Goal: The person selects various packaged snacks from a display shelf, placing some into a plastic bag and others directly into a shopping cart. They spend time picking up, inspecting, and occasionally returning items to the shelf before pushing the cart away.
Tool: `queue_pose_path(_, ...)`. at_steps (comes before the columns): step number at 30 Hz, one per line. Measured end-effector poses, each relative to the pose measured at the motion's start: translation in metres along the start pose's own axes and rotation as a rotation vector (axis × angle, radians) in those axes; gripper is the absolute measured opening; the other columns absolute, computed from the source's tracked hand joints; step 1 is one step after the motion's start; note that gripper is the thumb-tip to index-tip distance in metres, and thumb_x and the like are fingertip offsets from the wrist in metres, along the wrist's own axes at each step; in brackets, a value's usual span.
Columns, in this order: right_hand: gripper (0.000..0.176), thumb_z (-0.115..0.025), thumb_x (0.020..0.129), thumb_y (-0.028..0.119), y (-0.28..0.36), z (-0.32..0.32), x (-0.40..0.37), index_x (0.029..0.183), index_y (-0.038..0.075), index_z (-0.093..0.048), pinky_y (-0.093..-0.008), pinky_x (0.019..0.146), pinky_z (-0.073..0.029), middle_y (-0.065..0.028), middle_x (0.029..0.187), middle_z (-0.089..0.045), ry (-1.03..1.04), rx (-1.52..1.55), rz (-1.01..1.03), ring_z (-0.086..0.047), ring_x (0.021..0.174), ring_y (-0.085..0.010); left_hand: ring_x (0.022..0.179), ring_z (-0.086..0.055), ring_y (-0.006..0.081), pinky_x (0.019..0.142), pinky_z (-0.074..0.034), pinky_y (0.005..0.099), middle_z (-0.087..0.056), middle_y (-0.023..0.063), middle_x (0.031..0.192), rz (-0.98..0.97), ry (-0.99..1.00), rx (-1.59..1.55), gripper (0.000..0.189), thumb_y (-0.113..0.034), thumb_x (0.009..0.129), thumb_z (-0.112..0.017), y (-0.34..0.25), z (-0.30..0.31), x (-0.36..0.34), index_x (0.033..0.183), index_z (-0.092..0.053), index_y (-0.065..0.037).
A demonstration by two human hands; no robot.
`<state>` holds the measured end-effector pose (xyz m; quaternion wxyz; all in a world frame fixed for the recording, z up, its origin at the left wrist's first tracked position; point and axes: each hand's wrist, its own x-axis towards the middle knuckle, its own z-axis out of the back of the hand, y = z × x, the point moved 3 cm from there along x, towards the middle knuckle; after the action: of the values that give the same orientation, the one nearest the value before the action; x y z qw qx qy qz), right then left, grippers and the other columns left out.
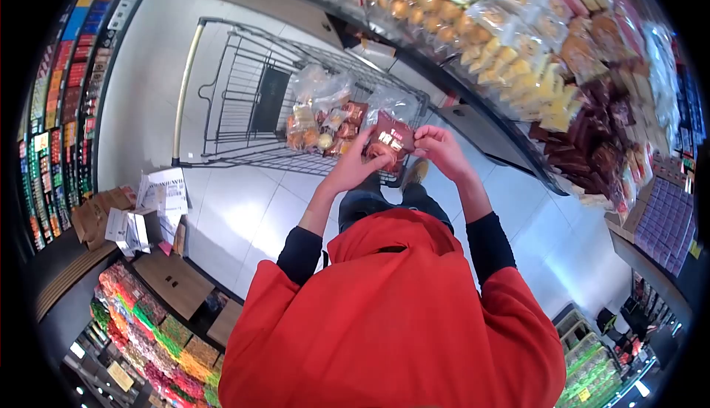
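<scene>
Holding a dark red packet (390, 140) up in front of the body, both hands pinch it by its top edge. The left hand (353, 165) grips the left side of the packet with its fingers and thumb closed on it. The right hand (442, 149) grips the right top corner the same way. The packet has a light label on its front, but the words are too small to read.

The packet is up in the air, just above the near end of a shopping cart (244, 90). The cart is made of grey wire and has a pale handle bar (185, 83) on its far left side. Inside the cart lie some clear bags (319, 116) full of small snacks in orange, yellow and red wraps. These bags are just beside the left hand, a bit lower down.

The person wears a red hoodie (392, 319) with dark sleeves under it. The floor (244, 208) is made of big white tiles.

On the right runs a long shelf (518, 46) packed with bags of buns, cakes and brown treats. On the left, some brown boxes (100, 219) and white papers (164, 190) sit on the floor, well apart from the cart. Near the bottom left is a low shelf (148, 327) with rows of bright green, red and orange packs.
</scene>
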<state>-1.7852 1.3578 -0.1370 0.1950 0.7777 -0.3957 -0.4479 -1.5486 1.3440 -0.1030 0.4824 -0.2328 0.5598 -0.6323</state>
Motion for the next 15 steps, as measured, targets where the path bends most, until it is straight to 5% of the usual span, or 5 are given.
queue_pose_path(1, 0.012, -0.059, 0.090, -0.002, 0.009, -0.003, -0.013, 0.099, 0.004, -0.064, -0.0263, 0.083, -0.053, -0.0018, 0.094, -0.065, 0.097, 0.082, 0.012, -0.064, 0.086, -0.0125, 0.123, -0.055, 0.0229, 0.106, -0.043, 0.0351, -0.054, 0.0140, 0.135, 0.148, 0.169, -0.211, 0.070, -0.017, 0.090, -0.074, -0.013, -0.010, 0.000, 0.147, -0.037, 0.000)
queue_pose_path(3, 0.013, -0.059, 0.093, 0.001, 0.023, -0.011, -0.039, 0.104, 0.005, -0.063, -0.0266, 0.085, -0.052, -0.0011, 0.098, -0.064, 0.191, 0.128, 0.059, -0.063, 0.091, -0.0122, 0.114, -0.060, 0.0171, 0.098, -0.048, 0.0308, -0.060, 0.0101, 0.126, 0.145, 0.173, -0.384, 0.064, -0.015, 0.091, -0.074, -0.028, -0.030, -0.008, 0.143, -0.042, 0.000)
queue_pose_path(6, 0.021, -0.057, 0.100, 0.013, 0.033, -0.008, -0.069, 0.120, 0.011, -0.054, -0.0304, 0.091, -0.048, -0.0002, 0.115, -0.059, 0.047, 0.181, 0.249, -0.056, 0.107, -0.0100, 0.102, -0.064, 0.0134, 0.090, -0.052, 0.0285, -0.065, 0.0086, 0.115, 0.124, -0.009, -0.541, 0.052, -0.012, 0.087, -0.077, -0.052, -0.050, -0.015, 0.130, -0.051, 0.002)
queue_pose_path(10, 0.025, -0.057, 0.101, 0.017, 0.027, -0.012, -0.099, 0.124, 0.010, -0.051, -0.0315, 0.097, -0.046, -0.0008, 0.117, -0.059, 0.001, -0.082, 0.326, -0.055, 0.113, -0.0108, 0.099, -0.065, 0.0139, 0.086, -0.053, 0.0281, -0.067, 0.0096, 0.109, 0.027, -0.307, -0.313, 0.060, -0.024, 0.080, -0.085, -0.084, -0.067, -0.018, 0.123, -0.055, 0.005)
queue_pose_path(15, 0.029, -0.061, 0.100, 0.016, 0.019, -0.014, -0.112, 0.125, 0.007, -0.050, -0.0336, 0.094, -0.053, -0.0022, 0.115, -0.058, 0.012, 0.050, 0.266, -0.060, 0.107, -0.0129, 0.104, -0.064, 0.0148, 0.089, -0.052, 0.0293, -0.066, 0.0106, 0.113, -0.002, -0.277, -0.231, 0.059, -0.025, 0.084, -0.081, -0.101, -0.088, -0.023, 0.128, -0.053, 0.004)
